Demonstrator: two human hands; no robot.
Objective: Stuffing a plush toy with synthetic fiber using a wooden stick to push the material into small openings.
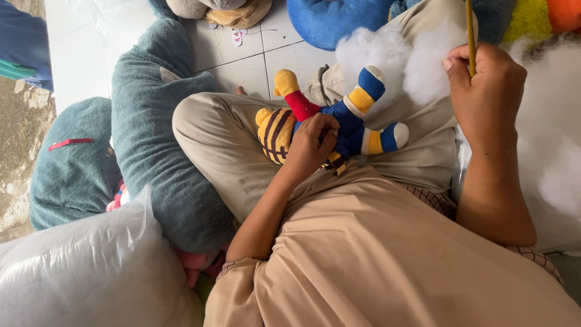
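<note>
Three large teal plush bodies [160,139] lie at the person's left and one heap of white stuffing [417,60] at the right. One small striped plush toy [330,118] rests on the lap, the left hand [310,145] closed around its middle. The right hand [484,91] pinches one thin yellow stick [469,33]; poked carelessly, it could pierce the toy's fabric or jab the left hand, I judge.
</note>
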